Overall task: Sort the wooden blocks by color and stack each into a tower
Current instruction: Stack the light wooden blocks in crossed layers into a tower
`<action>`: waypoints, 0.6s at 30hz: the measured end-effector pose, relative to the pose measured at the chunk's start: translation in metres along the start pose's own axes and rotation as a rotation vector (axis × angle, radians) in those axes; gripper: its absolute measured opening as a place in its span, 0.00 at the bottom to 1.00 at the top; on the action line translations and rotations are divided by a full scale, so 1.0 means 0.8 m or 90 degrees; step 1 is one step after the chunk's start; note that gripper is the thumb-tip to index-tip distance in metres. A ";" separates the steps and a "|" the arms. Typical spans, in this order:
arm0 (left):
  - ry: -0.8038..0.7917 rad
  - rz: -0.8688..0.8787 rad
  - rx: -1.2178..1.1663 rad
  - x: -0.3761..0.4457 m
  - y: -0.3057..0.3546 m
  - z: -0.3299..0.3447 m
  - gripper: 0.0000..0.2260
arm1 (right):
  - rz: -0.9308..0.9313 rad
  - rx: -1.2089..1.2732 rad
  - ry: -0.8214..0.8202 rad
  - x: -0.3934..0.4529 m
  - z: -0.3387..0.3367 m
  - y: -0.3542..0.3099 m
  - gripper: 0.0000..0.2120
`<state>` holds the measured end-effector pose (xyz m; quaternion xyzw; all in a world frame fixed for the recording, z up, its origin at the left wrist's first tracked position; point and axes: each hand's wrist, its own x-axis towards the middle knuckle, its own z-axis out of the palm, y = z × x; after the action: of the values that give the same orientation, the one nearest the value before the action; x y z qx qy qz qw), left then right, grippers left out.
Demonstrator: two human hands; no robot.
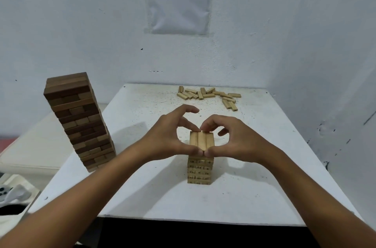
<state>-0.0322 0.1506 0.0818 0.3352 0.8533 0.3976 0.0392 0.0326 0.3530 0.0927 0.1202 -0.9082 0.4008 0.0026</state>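
Hands, left (166, 136) and right (238, 138), pinching light tower's (200, 168) top layer square; dark tower (79, 121) done, loose light blocks (209, 95) left far.

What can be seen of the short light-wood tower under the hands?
The light tower stands upright near the front middle of the white table, pale blocks in crossed layers, dark marks on the end faces. Its top layer shows three blocks side by side. The left hand and right hand pinch that layer's ends.

Bare tabletop (142, 193) is lying open between the dark tower (78, 121) and light tower (200, 168); loose blocks (209, 95) are crowding the far edge.
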 end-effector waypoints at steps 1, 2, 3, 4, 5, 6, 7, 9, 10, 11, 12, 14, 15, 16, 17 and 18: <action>0.000 -0.002 0.000 -0.002 0.000 0.001 0.37 | 0.001 -0.003 -0.002 -0.001 0.001 0.000 0.19; -0.001 -0.004 0.002 -0.003 0.000 0.002 0.37 | 0.002 -0.006 -0.003 -0.002 0.002 0.000 0.19; -0.002 -0.005 0.004 -0.004 0.000 0.003 0.37 | 0.003 -0.009 -0.004 -0.002 0.003 0.000 0.19; -0.003 -0.006 0.006 -0.005 -0.001 0.003 0.37 | 0.005 -0.012 -0.005 -0.002 0.003 0.001 0.20; -0.004 -0.008 0.007 -0.005 -0.001 0.004 0.37 | 0.006 -0.013 -0.006 -0.003 0.004 0.001 0.20; -0.006 -0.010 0.009 -0.005 -0.001 0.005 0.37 | 0.006 -0.014 -0.006 -0.003 0.005 0.002 0.20; -0.008 -0.011 0.011 -0.006 0.000 0.005 0.37 | 0.007 -0.016 -0.007 -0.002 0.005 0.002 0.20; -0.010 -0.011 0.014 -0.006 0.000 0.005 0.37 | 0.007 -0.019 -0.007 -0.002 0.006 0.003 0.20; -0.011 -0.010 0.017 -0.006 0.000 0.005 0.37 | 0.007 -0.020 -0.008 -0.002 0.006 0.003 0.20; -0.012 -0.010 0.019 -0.006 0.000 0.006 0.37 | 0.007 -0.021 -0.009 -0.001 0.007 0.003 0.19; -0.014 -0.010 0.021 -0.005 0.000 0.006 0.38 | 0.007 -0.023 -0.009 -0.001 0.007 0.004 0.19; -0.015 -0.010 0.022 -0.005 -0.001 0.006 0.38 | 0.009 -0.026 -0.010 -0.001 0.007 0.004 0.20; -0.015 -0.010 0.021 -0.005 -0.002 0.006 0.38 | 0.010 -0.027 -0.010 -0.001 0.007 0.003 0.20; -0.015 -0.010 0.018 -0.005 -0.002 0.006 0.38 | 0.011 -0.029 -0.010 -0.002 0.007 0.003 0.20; -0.015 -0.010 0.015 -0.005 -0.003 0.006 0.38 | 0.011 -0.030 -0.009 -0.002 0.007 0.003 0.20; -0.015 -0.010 0.011 -0.005 -0.003 0.006 0.38 | 0.011 -0.031 -0.010 -0.002 0.007 0.003 0.20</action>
<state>-0.0288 0.1501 0.0759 0.3333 0.8588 0.3859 0.0491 0.0345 0.3509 0.0872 0.1152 -0.9187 0.3776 -0.0050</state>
